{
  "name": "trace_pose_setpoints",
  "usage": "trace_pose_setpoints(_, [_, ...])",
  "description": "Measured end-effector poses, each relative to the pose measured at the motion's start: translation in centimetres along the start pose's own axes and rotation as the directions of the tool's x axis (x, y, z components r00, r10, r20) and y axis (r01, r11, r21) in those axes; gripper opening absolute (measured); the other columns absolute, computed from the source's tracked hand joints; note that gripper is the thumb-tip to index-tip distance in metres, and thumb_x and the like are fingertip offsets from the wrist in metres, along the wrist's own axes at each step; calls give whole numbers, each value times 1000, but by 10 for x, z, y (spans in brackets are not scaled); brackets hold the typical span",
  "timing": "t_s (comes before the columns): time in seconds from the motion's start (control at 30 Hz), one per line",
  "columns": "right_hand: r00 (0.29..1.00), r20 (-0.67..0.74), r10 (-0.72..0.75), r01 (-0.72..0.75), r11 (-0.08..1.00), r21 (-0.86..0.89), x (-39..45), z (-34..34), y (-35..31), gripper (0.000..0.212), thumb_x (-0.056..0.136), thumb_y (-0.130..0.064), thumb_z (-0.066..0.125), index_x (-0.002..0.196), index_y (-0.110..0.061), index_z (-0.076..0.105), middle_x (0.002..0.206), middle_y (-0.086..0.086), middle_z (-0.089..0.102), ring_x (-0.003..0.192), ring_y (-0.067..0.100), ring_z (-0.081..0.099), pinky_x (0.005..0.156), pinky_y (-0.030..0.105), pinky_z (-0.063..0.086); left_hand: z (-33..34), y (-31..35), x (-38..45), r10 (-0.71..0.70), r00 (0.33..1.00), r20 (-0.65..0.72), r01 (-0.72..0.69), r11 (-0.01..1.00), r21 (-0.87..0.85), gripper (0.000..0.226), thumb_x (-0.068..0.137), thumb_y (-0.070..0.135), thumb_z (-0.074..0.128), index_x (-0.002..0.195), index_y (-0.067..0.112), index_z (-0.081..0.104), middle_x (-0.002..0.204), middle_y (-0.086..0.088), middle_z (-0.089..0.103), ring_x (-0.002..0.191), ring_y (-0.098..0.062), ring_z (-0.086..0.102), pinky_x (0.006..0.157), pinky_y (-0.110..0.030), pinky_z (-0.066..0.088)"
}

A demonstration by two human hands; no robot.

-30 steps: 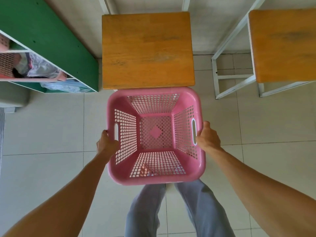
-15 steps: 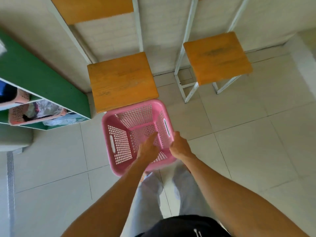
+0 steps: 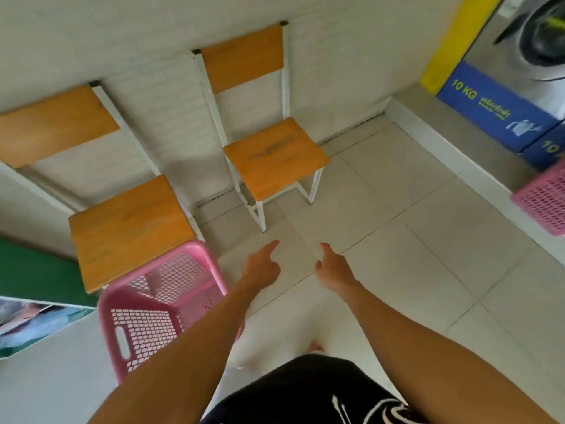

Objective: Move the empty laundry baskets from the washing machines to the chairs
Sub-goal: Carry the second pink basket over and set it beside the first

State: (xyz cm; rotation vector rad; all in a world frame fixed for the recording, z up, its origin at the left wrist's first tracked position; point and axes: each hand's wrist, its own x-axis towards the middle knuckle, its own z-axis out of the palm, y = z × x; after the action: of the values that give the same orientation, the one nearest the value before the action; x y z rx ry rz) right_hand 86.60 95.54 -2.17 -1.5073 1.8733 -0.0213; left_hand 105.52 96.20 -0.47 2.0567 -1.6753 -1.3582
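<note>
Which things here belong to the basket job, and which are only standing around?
Belong to the job:
pink basket beside the left chair
second pink basket by the washing machine
right chair
left hand and right hand, both empty

Just around:
green shelf
yellow post

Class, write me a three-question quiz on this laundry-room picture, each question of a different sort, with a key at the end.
1. True or false: the left hand grips the near pink basket.
2. Multiple choice: where does the near pink basket sit? A) on the right chair's seat B) on the floor in front of the left chair C) on the washing machine.
3. Fill in: a second pink basket shows at the ___ edge of the view, below the washing machine.

Key: 1 false, both the left and right hand are open and empty; 2 B; 3 right.
</note>
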Motion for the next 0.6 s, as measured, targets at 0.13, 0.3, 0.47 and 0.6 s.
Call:
trace_pose_setpoints(0.13, [990, -84, 112, -107, 993, 57, 3, -57, 79, 50, 101, -22, 42, 150, -18, 33, 116, 15, 65, 109, 33, 63, 87, 41, 54, 48, 83, 36, 59, 990, 132, -71, 994, 84, 70, 89, 10, 44, 153, 32, 26, 143, -11, 52, 136, -27, 45, 110, -36, 37])
trace_pose_setpoints(0.3, [946, -147, 287, -253, 943, 215, -3, -115, 169, 56, 100, -21, 45, 154, -20, 30, 118, 14, 65, 107, 31, 63, 84, 35, 49, 107, 179, 72, 145, 953, 267, -191, 969, 157, 76, 92, 11, 45, 156, 29, 10, 95, 8, 59, 87, -9, 58, 74, -14, 41])
trace_pose_setpoints(0.47, [868, -219, 446, -363, 870, 334, -4, -157, 237, 54, 100, -22, 44, 153, -23, 32, 113, 12, 67, 100, 29, 66, 81, 36, 52, 149, 264, 104, 229, 889, 396, -362, 881, 305, 73, 91, 12, 45, 157, 22, 13, 142, -15, 53, 128, -29, 52, 94, -27, 40])
trace_pose_setpoints(0.6, [817, -238, 524, -401, 815, 417, 13, -193, 281, 54, 100, -23, 44, 152, -22, 32, 104, 12, 69, 91, 27, 67, 77, 36, 54, 181, 328, 137, 259, 841, 474, -443, 833, 331, 76, 86, 9, 47, 156, 19, 17, 139, -15, 54, 110, -25, 61, 90, -30, 49])
